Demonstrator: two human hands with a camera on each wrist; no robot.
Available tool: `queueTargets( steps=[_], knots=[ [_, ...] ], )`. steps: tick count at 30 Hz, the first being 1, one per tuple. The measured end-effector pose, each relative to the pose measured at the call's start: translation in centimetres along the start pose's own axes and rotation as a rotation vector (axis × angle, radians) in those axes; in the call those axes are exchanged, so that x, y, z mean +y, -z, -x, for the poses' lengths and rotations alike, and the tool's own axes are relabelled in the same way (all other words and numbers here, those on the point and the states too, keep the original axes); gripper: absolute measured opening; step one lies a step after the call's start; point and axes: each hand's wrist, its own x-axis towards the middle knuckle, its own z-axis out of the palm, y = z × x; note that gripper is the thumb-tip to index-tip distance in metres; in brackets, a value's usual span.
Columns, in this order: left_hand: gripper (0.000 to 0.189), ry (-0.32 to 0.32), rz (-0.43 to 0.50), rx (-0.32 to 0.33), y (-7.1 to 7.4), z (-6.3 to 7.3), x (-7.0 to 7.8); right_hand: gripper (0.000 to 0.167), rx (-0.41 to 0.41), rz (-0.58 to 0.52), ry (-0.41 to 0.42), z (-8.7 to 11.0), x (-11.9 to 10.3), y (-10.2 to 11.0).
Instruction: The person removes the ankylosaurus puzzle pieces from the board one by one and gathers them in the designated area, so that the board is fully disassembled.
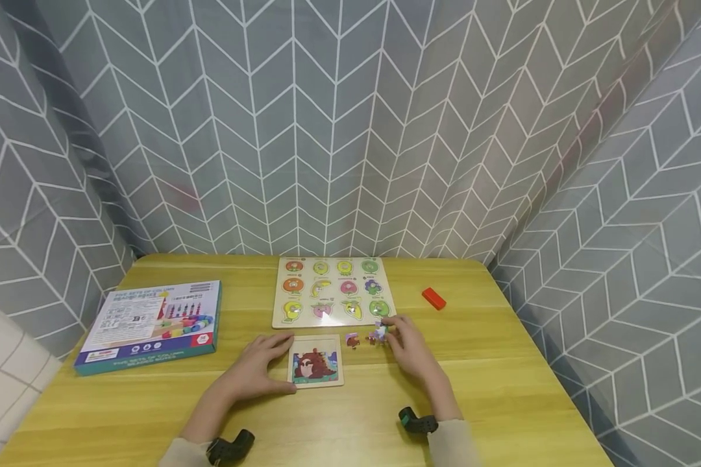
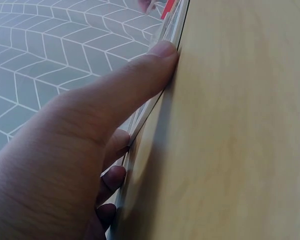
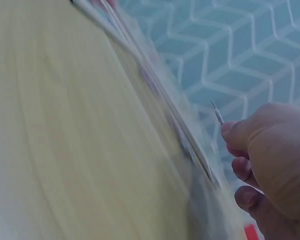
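Head view: puzzle tray [image 1: 341, 363] lies left of the right hand [image 1: 409, 350] and slightly nearer the person; loose pieces [image 1: 352, 340] sit on the worktop [image 1: 374, 415] in the gap between. Left hand [image 1: 259, 368] is nearer the tray, thumb and fingers spread apart at its left corners. Fruit board [image 1: 335, 322] lies just beyond; red block [image 1: 433, 298] off right, box [image 1: 152, 324] well left. Left wrist view: thumb touches the tray's edge. Right wrist view: right grip is pinched on a thin puzzle piece [image 3: 217, 113], edge-on, its long axis slanting away from the fingertips; blur leaves its outline uncertain.
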Motion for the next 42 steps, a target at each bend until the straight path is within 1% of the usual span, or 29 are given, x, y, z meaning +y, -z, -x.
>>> queueTargets(
  steps=[2, 5, 8, 11, 15, 19, 22, 34, 42],
  knots=[
    [0.107, -0.003, 0.000, -0.003, 0.0, 0.0, 0.0, 0.029, 0.007, -0.008, -0.029, 0.6, 1.3, 0.9],
    [0.107, -0.002, 0.000, -0.004, 0.0, 0.0, 0.0, 0.029, -0.003, -0.002, -0.044, 1.2, 2.9, 1.8],
    [0.107, -0.006, 0.000, 0.003, 0.0, 0.1, 0.0, 0.029, -0.016, 0.009, -0.034, 1.5, 4.0, 2.3],
    [0.106, -0.008, 0.001, 0.010, -0.1, 0.1, 0.0, 0.028, -0.012, 0.026, -0.007, 1.5, 4.5, 2.4],
    [0.106, -0.005, 0.000, 0.009, -0.2, 0.1, -0.1, 0.028, -0.006, 0.038, 0.020, 1.4, 4.7, 2.5],
    [0.106, -0.006, 0.002, 0.008, -0.2, 0.0, 0.0, 0.028, -0.017, 0.041, 0.030, 1.2, 4.7, 2.6],
    [0.106, -0.011, -0.003, 0.009, -0.1, 0.0, -0.1, 0.028, -0.030, 0.040, 0.022, 1.1, 4.8, 2.5],
    [0.107, 0.012, 0.005, -0.007, -0.1, 0.0, -0.2, 0.032, -0.047, 0.002, -0.029, 1.0, 4.9, 2.4],
    [0.107, 0.006, 0.003, -0.007, 0.0, 0.1, 0.0, 0.032, -0.021, -0.043, -0.054, 1.1, 4.8, 2.4]
  ],
)
